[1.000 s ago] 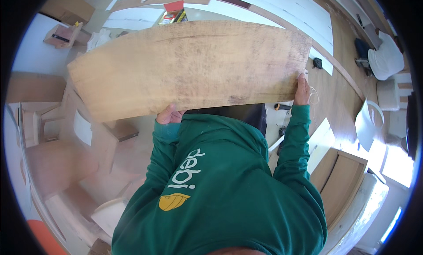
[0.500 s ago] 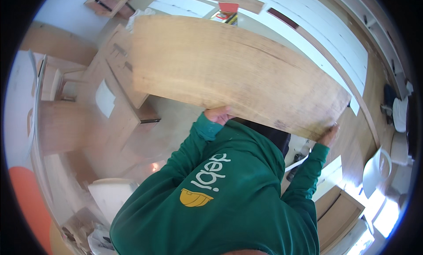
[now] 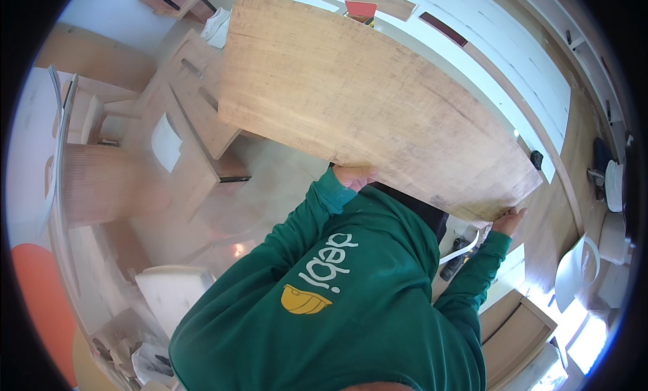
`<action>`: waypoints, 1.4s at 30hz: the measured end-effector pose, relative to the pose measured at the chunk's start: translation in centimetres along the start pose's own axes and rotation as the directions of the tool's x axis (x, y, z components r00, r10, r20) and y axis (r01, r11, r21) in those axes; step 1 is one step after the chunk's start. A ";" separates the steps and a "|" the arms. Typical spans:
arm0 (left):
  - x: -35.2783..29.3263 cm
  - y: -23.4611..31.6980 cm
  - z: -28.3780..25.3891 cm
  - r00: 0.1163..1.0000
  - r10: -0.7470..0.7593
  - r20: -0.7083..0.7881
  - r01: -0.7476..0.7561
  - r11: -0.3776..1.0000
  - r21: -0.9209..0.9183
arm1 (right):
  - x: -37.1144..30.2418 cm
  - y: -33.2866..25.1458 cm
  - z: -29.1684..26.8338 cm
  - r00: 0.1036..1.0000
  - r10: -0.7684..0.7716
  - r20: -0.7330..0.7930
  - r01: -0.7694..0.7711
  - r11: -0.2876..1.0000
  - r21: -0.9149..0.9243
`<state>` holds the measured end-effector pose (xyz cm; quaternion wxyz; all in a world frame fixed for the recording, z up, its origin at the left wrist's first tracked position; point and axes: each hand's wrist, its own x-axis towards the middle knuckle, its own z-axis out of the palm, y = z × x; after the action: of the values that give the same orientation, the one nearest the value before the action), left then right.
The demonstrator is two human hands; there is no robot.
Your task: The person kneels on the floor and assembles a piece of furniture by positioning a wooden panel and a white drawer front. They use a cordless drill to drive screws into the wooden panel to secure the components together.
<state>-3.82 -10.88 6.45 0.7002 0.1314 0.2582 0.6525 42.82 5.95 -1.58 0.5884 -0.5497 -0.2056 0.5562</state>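
My left grip [image 3: 356,177] and right grip [image 3: 509,221] hold a broad tan wooden panel [image 3: 364,97], now swung eleven-to-four o'clock; neither is free.

Plain whitish wall [image 3: 101,19] at the upper left, with a brown wooden panel [image 3: 98,61] below. Near the left rim, a chair-like wooden frame [image 3: 92,124]; beside it, light wooden furniture [image 3: 192,171], partly hazy. Rounded orange surface [image 3: 40,310] at lower left, its kind unclear, and a white boxy piece [image 3: 172,293] closer in. Pale, smooth floor [image 3: 278,169] in the middle; wood-toned floor [image 3: 584,134] along the right. Wooden cabinet [image 3: 511,333] at lower right, near a bright window [image 3: 588,347], with strong glare around it.
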 end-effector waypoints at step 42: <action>12.4 13.6 7.0 0.791 0.611 -0.030 -0.576 0.728 -0.372 | 0.2 -8.7 8.9 0.861 -0.444 0.247 0.331 0.859 0.391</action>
<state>-11.40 3.88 17.02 0.4776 0.1063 0.0444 0.8710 39.04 11.77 8.71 0.7314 -0.2871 -0.3108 0.5348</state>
